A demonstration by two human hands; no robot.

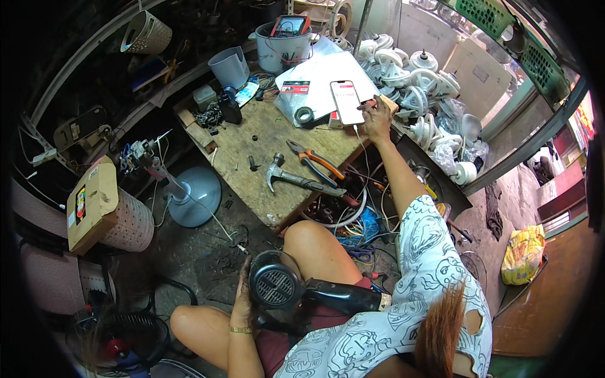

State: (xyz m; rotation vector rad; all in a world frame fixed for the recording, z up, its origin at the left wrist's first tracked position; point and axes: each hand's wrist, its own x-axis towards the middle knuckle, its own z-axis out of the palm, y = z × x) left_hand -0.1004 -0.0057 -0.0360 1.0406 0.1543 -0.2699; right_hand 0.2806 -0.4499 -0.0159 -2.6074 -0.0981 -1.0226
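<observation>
My left hand (242, 293) is wrapped around the side of what looks like a black hair dryer (275, 281), with a round vented cover facing up. Its long barrel (343, 297) stretches right across my lap. At the far right of the wooden table, my right hand (377, 121) reaches to a phone (346, 102) with a lit screen. The fingers are apart, their tips at the phone's right edge; exact contact is hard to see. A white cable (361, 137) runs from the phone's lower end. A roll of black tape (304, 114) lies to its left.
On the wooden table (246, 167) lie a hammer (296, 179) and orange-handled pliers (315, 162). White plastic parts (413, 79) are heaped at the far right. A round grey stand base (195, 196) and a box-topped basket (129, 220) stand left. Tangled wires (359, 230) lie below the table.
</observation>
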